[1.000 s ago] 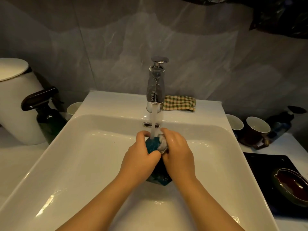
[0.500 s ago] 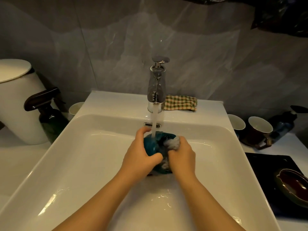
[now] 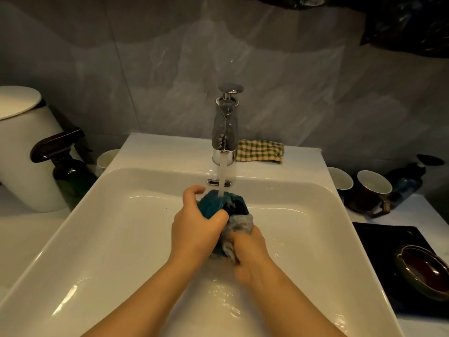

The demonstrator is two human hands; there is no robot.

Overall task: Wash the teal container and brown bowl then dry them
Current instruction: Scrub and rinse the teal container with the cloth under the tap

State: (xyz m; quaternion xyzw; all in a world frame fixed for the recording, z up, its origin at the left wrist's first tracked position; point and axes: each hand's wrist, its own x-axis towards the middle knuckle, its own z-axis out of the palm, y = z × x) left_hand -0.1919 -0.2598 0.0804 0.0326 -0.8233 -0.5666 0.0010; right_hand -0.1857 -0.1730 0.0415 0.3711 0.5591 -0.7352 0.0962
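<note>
Head view | left hand fingers clamped teal container, mouth toward 1 o'clock | right hand fingers clenched grey cloth at its 5 o'clock

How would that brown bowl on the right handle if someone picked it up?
The brown bowl looks glazed and glossy, so probably stiff, breakable and rather slippery in wet hands. It sits low and wide on the dark mat, so it seems unlikely to tip or roll.

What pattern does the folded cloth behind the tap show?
The folded cloth shows a green, cream and orange check, best seen in the head view.
</note>
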